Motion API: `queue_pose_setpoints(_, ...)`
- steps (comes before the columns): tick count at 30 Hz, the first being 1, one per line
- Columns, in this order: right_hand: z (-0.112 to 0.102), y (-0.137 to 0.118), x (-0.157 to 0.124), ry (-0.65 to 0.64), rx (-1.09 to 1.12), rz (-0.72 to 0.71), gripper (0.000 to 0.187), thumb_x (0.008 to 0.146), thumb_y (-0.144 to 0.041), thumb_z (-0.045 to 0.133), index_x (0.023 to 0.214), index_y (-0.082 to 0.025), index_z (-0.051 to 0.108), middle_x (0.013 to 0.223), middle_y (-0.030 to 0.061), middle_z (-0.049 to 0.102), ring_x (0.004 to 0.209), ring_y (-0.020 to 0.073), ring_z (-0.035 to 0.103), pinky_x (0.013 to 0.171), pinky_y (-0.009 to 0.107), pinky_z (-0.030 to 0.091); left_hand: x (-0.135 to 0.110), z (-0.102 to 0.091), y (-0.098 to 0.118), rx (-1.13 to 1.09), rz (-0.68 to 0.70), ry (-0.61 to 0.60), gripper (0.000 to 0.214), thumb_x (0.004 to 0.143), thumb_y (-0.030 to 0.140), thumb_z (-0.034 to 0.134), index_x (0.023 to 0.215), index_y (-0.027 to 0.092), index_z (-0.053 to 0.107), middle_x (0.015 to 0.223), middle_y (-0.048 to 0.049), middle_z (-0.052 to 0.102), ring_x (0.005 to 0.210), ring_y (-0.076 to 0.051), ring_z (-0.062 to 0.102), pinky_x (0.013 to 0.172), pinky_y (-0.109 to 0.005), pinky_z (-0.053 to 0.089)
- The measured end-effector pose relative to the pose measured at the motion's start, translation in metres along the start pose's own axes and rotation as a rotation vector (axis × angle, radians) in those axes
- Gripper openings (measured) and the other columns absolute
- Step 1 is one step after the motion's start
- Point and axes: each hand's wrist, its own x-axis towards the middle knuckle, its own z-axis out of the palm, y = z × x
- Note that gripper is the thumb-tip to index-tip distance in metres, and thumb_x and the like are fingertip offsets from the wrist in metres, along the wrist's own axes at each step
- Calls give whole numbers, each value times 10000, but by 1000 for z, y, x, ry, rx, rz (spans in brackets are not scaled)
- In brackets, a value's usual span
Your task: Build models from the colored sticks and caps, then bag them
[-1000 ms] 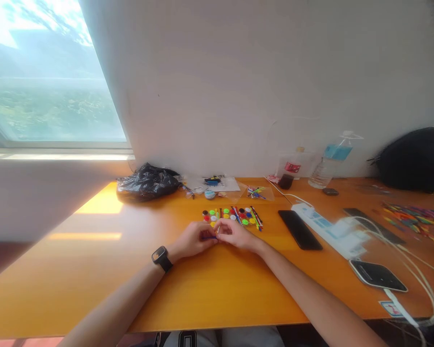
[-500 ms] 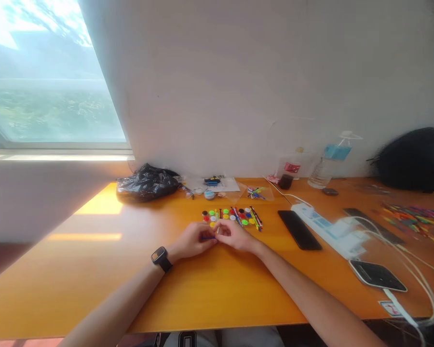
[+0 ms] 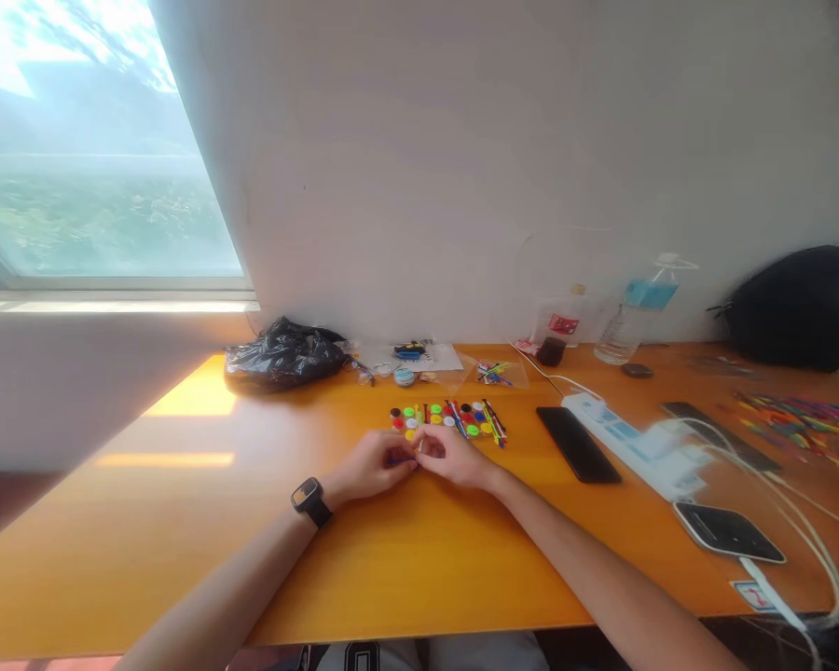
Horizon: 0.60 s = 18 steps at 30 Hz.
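Observation:
My left hand (image 3: 374, 463) and my right hand (image 3: 453, 457) meet fingertip to fingertip above the table, just in front of a cluster of small parts. Both are closed in a pinch. Inside the left hand's curled fingers a bit of blue shows, too small to name; a thin pale piece appears at the right hand's fingertips. Right behind the hands lie small round coloured discs (image 3: 473, 430) in black, red, green, yellow, white and blue. Thin coloured sticks (image 3: 494, 422) lie among them. The fingers hide part of this cluster.
A black plastic bag (image 3: 283, 354) sits at the back left. A small bag of coloured sticks (image 3: 496, 373) lies behind the discs. To the right are a black phone (image 3: 578, 445), a white power strip (image 3: 633, 445) with cables, a charging device (image 3: 729, 532) and a clear bottle (image 3: 616, 335).
The hands stay in almost the same place, fingertips together. The blue bit in the left hand shows slightly less than before.

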Motion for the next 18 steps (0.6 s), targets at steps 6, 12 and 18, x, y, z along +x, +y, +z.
queue_pose_setpoints(6,1,4,1,-31,10,4,169,819,-171,677,988,-185,686,716,-37,571,627,117,500,588,225,365,-2,1,-2,16,12,-4,60,882,210,668,877,158,698,805,-29,683,711,-137,584,649,-232,422)
queue_pose_setpoints(12,0,3,0,-9,-66,20,99,847,-209,667,941,-176,672,701,-33,563,635,125,505,580,228,359,-2,1,-3,10,19,-8,74,901,216,655,898,164,707,817,-30,685,720,-137,588,650,-232,418)
queue_pose_setpoints(18,1,2,-1,0,-166,30,88,865,-225,654,808,-178,606,749,-17,610,688,134,544,625,234,387,-2,1,-4,1,6,-1,91,906,241,660,883,160,694,805,-31,680,698,-132,580,626,-228,413)
